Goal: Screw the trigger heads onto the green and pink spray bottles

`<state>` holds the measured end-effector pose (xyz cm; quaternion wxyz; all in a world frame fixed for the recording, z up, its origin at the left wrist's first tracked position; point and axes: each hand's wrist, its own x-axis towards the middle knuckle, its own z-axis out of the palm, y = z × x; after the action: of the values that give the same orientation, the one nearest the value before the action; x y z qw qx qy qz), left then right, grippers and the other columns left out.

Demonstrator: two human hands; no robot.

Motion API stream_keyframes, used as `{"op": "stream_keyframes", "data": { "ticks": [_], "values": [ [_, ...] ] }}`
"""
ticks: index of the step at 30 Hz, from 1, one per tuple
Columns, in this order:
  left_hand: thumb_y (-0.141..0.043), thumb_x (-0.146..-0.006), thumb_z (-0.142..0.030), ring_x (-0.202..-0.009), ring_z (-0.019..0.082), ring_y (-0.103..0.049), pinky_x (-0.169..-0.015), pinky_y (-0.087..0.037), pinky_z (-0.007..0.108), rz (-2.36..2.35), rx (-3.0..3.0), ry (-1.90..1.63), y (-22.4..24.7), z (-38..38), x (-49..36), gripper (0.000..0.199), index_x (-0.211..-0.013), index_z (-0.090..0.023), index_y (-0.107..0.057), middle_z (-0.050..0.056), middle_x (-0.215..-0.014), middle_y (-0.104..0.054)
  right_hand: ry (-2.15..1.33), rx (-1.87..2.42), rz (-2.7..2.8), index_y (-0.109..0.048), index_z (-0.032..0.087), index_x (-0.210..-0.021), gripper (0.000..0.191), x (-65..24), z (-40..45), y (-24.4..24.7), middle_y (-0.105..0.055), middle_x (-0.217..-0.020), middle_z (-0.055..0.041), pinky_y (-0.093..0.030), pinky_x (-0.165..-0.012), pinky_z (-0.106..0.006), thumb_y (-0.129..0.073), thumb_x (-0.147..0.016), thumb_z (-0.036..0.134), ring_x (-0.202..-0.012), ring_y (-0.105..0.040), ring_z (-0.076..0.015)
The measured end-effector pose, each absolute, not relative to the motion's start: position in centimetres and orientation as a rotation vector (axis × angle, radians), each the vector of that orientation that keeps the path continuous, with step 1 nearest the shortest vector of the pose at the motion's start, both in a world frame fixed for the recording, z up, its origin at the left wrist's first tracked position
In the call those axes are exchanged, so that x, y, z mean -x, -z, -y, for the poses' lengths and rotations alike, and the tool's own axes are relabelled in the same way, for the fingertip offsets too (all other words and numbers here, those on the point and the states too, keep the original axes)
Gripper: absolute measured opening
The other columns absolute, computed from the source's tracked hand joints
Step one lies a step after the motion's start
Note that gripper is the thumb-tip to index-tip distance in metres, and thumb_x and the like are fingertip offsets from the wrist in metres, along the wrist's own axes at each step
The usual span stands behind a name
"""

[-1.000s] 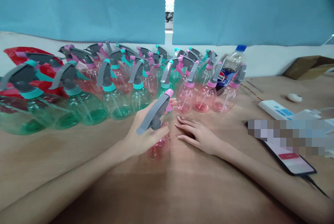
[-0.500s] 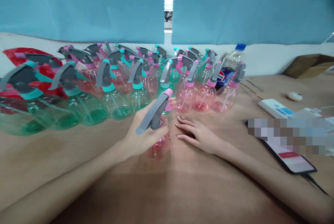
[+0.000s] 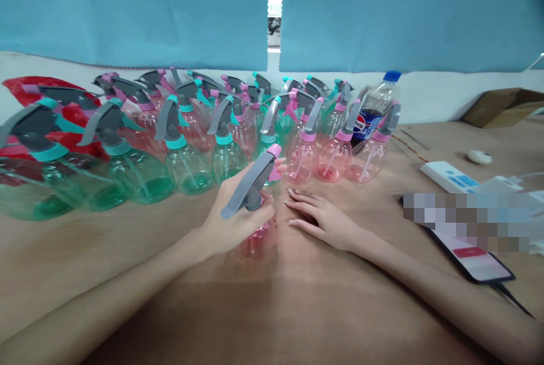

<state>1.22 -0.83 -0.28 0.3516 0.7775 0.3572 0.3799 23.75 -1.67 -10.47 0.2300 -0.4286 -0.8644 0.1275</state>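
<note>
My left hand (image 3: 240,215) is closed around the neck of a pink spray bottle (image 3: 258,243) with a grey trigger head and pink nozzle. The bottle stands upright at the middle of the table, its upper body partly hidden by my fingers. To its right, my right hand (image 3: 325,219) rests on the tabletop with fingers stretched out, holding nothing. Just beyond both hands is a row of see-through spray bottles, among them a green one (image 3: 190,169) with a turquoise collar and a pink one (image 3: 334,161) with a pink collar.
Several more spray bottles crowd the back, with red plastic (image 3: 46,84) at far left. A cola bottle (image 3: 368,121) stands behind the pink ones. On the right lie a phone (image 3: 476,260) with its cable, a power strip (image 3: 446,175), a white mouse-like object (image 3: 479,157) and a cardboard box (image 3: 497,107).
</note>
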Motion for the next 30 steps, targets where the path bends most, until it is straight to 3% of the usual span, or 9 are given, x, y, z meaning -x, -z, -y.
{"op": "stream_keyframes", "data": {
  "ticks": [9, 19, 24, 30],
  "values": [
    [-0.054, -0.072, -0.008, -0.089, 0.018, -0.066, -0.080, -0.055, 0.030, -0.943, -2.026, -0.964, 0.34, 0.86, -1.13, 0.062, -0.132, -0.025, -0.051, 0.006, -0.122, -0.065, -0.350, 1.172, 2.363, -0.054, 0.026, -0.136, 0.047, -23.75, 1.68, 10.51, -0.047, -0.146, -0.0097, -0.039, -0.108, -0.054, -0.050, -0.094, 0.047, -0.135, -0.043, -0.0296],
    [-0.054, -0.073, -0.009, -0.072, 0.014, -0.062, -0.064, -0.053, 0.025, -0.972, -2.045, -0.942, 0.54, 0.72, -1.05, 0.059, -0.131, -0.023, -0.051, 0.005, -0.115, -0.067, -0.336, 1.181, 2.381, -0.054, 0.023, -0.135, 0.048, -23.74, 1.72, 10.44, -0.046, -0.147, -0.0103, -0.039, -0.109, -0.051, -0.050, -0.094, 0.047, -0.136, -0.042, -0.0285],
    [-0.054, -0.072, -0.010, -0.069, 0.013, -0.059, -0.065, -0.052, 0.025, -0.978, -2.036, -0.941, 0.26, 0.91, -1.11, 0.055, -0.126, -0.023, -0.053, 0.005, -0.112, -0.067, -0.344, 1.179, 2.362, -0.054, 0.025, -0.135, 0.048, -23.72, 1.73, 10.48, -0.047, -0.146, -0.0099, -0.040, -0.108, -0.053, -0.050, -0.094, 0.048, -0.135, -0.043, -0.0292],
    [-0.052, -0.072, -0.016, -0.061, 0.015, -0.055, -0.056, -0.046, 0.024, -1.045, -2.073, -0.927, 0.14, 0.92, -1.00, 0.042, -0.112, -0.024, -0.057, -0.003, -0.071, -0.061, -0.340, 1.181, 2.369, -0.055, 0.024, -0.135, 0.048, -23.72, 1.72, 10.48, -0.048, -0.146, -0.0098, -0.040, -0.108, -0.052, -0.049, -0.094, 0.048, -0.135, -0.043, -0.0285]
  ]
}}
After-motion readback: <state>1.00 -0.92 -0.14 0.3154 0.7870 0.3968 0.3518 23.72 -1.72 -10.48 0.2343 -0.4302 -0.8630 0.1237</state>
